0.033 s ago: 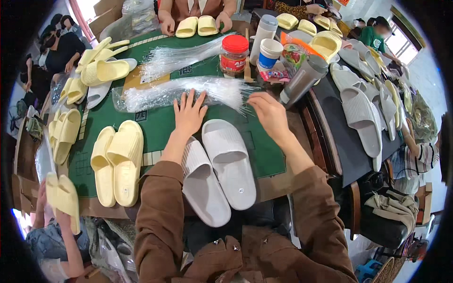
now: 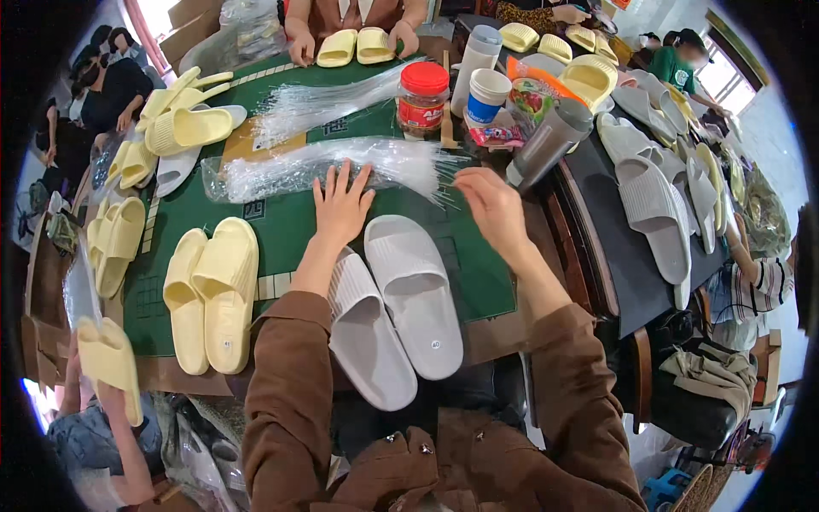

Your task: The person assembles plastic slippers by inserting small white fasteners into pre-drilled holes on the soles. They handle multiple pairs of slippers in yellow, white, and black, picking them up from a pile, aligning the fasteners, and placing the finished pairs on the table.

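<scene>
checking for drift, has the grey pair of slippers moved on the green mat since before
No. The grey slippers lie at the same spot on the green mat, heels over its near edge.

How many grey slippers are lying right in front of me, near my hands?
2: one grey slipper under the left forearm, another beside it on its right. More grey ones lie on the dark table at right.

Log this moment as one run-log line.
left hand: flat on clear plastic bundle | right hand: at bundle's strand ends, grip unclear | grey slippers: pair near table edge | yellow slippers: pair at left
</scene>
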